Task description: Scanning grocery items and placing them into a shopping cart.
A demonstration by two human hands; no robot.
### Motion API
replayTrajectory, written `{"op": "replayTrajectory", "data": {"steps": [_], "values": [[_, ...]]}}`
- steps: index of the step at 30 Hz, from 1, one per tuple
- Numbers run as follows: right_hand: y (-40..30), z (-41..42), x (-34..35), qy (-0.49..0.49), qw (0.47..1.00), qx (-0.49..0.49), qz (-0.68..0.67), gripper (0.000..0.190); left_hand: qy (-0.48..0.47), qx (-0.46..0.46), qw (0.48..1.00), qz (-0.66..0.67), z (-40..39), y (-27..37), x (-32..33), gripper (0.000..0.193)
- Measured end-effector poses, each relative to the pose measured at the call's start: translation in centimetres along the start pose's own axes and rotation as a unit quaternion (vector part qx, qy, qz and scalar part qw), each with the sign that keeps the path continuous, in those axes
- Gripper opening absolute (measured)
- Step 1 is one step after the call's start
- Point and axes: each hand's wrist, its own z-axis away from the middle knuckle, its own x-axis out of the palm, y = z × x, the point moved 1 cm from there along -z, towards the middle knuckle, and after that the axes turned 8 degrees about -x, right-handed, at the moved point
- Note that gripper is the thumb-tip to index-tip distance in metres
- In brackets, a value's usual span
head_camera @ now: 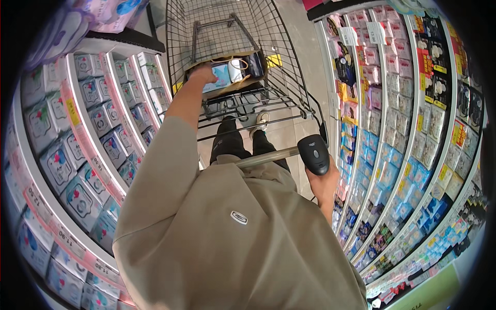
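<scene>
In the head view a wire shopping cart (232, 23) stands before me, with an open paper bag (228, 90) in its near end. My left hand (204, 74) reaches into the bag and lies on a light-blue package (221, 76); whether its fingers grip the package is not clear. A white item (235, 70) and a dark shiny item (255, 65) are beside it in the bag, under a loop of the bag's handle (223, 59). My right hand (322, 178) is closed around a black handheld barcode scanner (314, 155), near the right end of the cart's push bar (271, 155).
Shelves of packaged goods (85, 193) with pink price strips curve along the left. On the right, racks (395, 155) hold many small packets in several colours. The cart stands between them on a tiled floor (306, 77), and my feet are under its near end.
</scene>
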Motion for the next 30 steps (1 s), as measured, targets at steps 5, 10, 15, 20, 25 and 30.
{"op": "replayTrajectory", "data": {"steps": [5, 10, 15, 20, 25, 30], "values": [[-1.0, 0.5, 0.8, -0.022, 1.0, -0.005, 0.011, 0.04, 0.11, 0.089, 0.986, -0.086, -3.0, -3.0, 1.6, 0.092], [-0.6, 1.2, 1.4, -0.002, 1.0, -0.026, -0.015, 0.04, 0.067, 0.106, 0.979, -0.163, -2.0, -2.3, 0.1, 0.088], [0.7, 1.5, 0.9, 0.004, 0.998, -0.032, -0.053, 0.039, 0.197, 0.11, 0.969, -0.103, 6.2, -0.3, -1.1, 0.058], [1.5, 0.9, 0.4, 0.012, 0.992, -0.1, -0.077, 0.033, 0.336, 0.152, 0.929, -0.009, 16.5, -0.6, -2.4, 0.057], [3.0, 0.3, -0.9, 0.002, 0.973, -0.194, -0.127, 0.035, 0.378, 0.176, 0.847, 0.33, 27.0, 0.1, -2.0, 0.058], [4.4, -0.7, -3.2, -0.094, 0.932, -0.254, -0.241, 0.041, 0.204, 0.251, 0.714, 0.621, 34.7, 2.1, 2.5, 0.046]]}}
